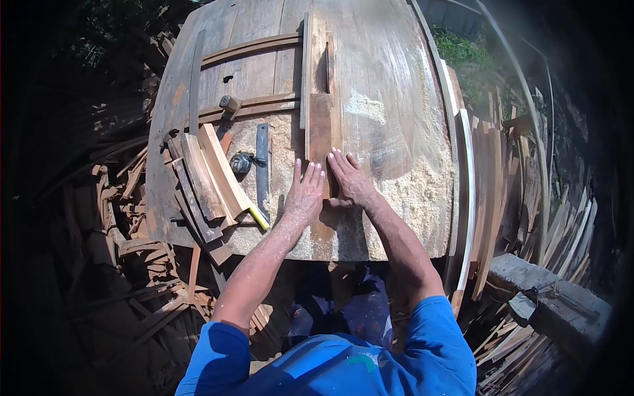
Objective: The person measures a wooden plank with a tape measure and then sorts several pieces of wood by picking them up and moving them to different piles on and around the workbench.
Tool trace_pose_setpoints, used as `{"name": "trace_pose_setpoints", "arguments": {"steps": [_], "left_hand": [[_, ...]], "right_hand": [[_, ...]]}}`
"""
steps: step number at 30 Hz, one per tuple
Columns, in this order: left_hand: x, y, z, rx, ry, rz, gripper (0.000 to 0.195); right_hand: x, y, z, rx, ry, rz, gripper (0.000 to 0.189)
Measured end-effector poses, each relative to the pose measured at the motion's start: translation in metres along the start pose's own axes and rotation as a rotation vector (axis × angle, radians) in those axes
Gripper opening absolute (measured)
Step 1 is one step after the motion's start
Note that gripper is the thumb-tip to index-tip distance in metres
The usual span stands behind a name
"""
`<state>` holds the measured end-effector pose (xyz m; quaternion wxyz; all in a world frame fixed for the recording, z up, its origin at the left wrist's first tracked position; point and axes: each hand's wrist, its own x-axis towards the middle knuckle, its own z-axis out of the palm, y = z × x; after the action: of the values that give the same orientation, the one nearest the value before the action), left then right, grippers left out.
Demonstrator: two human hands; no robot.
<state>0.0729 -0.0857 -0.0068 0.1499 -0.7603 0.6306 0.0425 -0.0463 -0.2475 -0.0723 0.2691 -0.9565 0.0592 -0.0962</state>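
Note:
A reddish-brown wooden board (320, 121) lies lengthwise on the worn wooden tabletop (391, 64), its left edge along a long straight wooden fence (305, 74). My left hand (304, 194) rests flat at the board's near left side, fingers pointing away from me. On the right side of its near end, my right hand (350, 179) lies with fingers extended and thumb apart. Neither hand's fingers curl round the wood. Beyond the board is a narrow dark slot (327, 64). Sawdust clings to my left hand and forearm.
Pale sawdust (421, 193) covers the table's near right. To the left are cut wood pieces (223, 173), a dark metal strip (262, 163) and a black wrapped bundle (241, 162). Long planks (483, 188) lean at the right edge; scrap wood (148, 257) is heaped lower left.

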Motion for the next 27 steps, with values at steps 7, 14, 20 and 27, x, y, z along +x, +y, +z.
{"name": "trace_pose_setpoints", "arguments": {"steps": [7, 14, 20, 27], "left_hand": [[0.015, -0.012, -0.005, -0.012, -0.002, 0.008, 0.061], [0.025, -0.015, -0.009, -0.009, 0.036, -0.028, 0.056], [0.027, -0.017, -0.006, -0.081, 0.061, -0.108, 0.057], [0.039, -0.023, 0.0, -0.06, 0.056, -0.132, 0.058]], "right_hand": [[0.014, 0.008, -0.004, -0.003, -0.047, 0.017, 0.129], [0.027, 0.015, -0.009, 0.031, -0.066, 0.029, 0.133], [0.038, 0.019, -0.014, 0.018, -0.117, 0.075, 0.133], [0.047, 0.027, -0.021, 0.039, -0.102, 0.068, 0.131]]}}
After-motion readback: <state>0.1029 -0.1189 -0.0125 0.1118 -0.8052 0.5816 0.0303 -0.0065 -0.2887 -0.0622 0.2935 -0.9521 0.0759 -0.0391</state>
